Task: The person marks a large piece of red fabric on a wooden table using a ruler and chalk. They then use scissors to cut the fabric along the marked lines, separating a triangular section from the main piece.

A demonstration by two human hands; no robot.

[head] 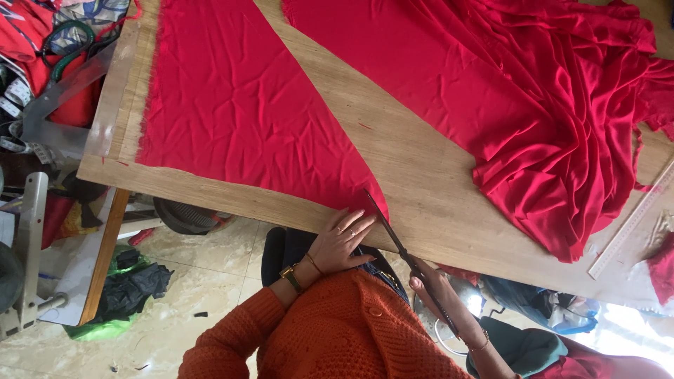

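Head view: scissors point(411, 261) lie diagonally at lower centre of the frame, blade tips at the pointed corner of a triangular red cloth panel point(239, 105), which is spread flat over the upper left part of the wooden surface point(414, 168). Right hand point(432, 295), lower centre-right, has its grip clenched around the scissor handles, below the surface edge. Left hand point(342, 242), just left of the blades, is released, fingers spread flat, pressing the cloth corner at the surface edge; rings and a wristwatch visible. Orange knit sleeve point(330, 330) fills the lower centre. Larger bunched red fabric point(547, 105) lies at upper right, apart from the panel. A ruler point(632, 221) sits at the right edge. Second pair of scissors with green handles point(67, 42) at upper left, off the surface.
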